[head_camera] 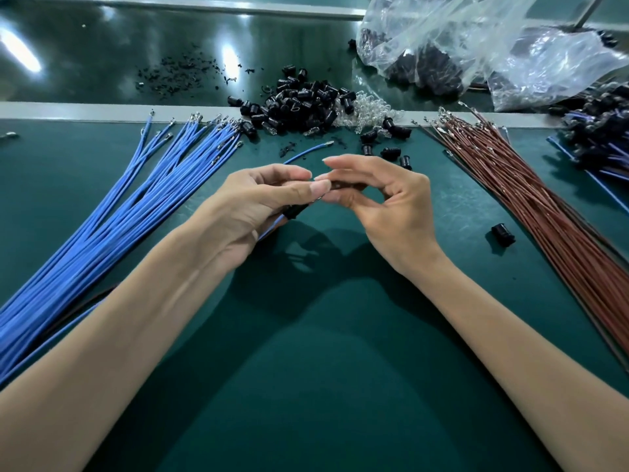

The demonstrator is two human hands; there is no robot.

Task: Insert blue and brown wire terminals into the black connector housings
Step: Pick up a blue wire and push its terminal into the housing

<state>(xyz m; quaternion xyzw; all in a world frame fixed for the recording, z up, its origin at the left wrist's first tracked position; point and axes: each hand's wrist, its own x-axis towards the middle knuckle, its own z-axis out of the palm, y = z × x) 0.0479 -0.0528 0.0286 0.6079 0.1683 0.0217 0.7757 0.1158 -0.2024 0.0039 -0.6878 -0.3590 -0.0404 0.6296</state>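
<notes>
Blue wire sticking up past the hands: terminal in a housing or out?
Out. The blue wire ends in a bare metal terminal, nothing black around it.

Lower centre: green mat (306, 386), matt, fine-grained. Upper left: belt (102, 63), glossy w/ glare. Left: blue wires (102, 216), smooth plastic insulation, bare metal terminals (195, 116). Right: brown wires (544, 212), same finish. Top centre: black housings (299, 103), semi-gloss plastic; clear pieces (374, 112), glass-like. Upper right: bag (476, 46), thin clear plastic, crinkled, shiny.
</notes>
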